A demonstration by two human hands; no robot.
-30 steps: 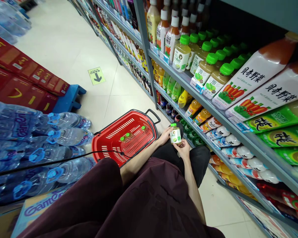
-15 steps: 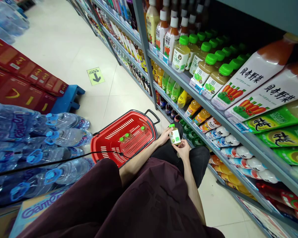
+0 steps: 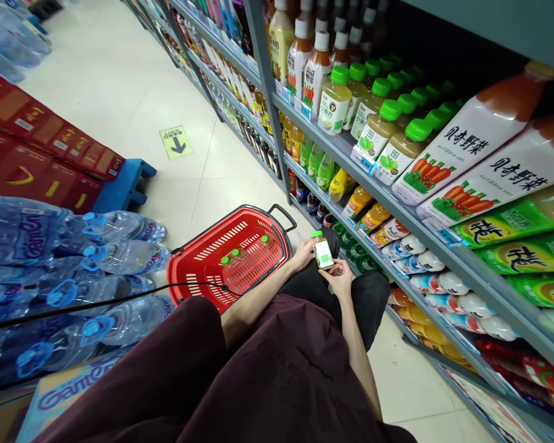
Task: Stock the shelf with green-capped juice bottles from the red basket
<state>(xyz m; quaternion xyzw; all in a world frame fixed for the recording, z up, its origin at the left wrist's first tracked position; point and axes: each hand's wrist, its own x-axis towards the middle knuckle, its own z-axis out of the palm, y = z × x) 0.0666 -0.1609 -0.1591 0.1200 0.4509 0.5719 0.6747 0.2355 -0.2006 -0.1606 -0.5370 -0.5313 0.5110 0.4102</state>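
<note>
Both of my hands hold one small green-capped juice bottle (image 3: pixel 322 251) low in front of me, over my dark trousers. My left hand (image 3: pixel 303 253) wraps its left side and my right hand (image 3: pixel 338 278) cups its base from below. The bottle's white back label faces up. Just to the left on the floor stands a red shopping basket (image 3: pixel 191 271) with three more green-capped bottles (image 3: pixel 233 259) lying in it. A row of the same green-capped bottles (image 3: pixel 373 126) stands on the shelf to my upper right.
Drink shelves (image 3: pixel 397 203) run along the right side. Packs of water bottles (image 3: pixel 69 264) are stacked at left, with red cartons (image 3: pixel 41 154) on a blue pallet (image 3: pixel 129 181) behind. A green arrow sticker (image 3: pixel 177 142) marks the tiled aisle floor ahead.
I have turned the bottle in my hands: its lime-picture front faced up before, and now the white back label shows. My hands stayed in the same spot.
</note>
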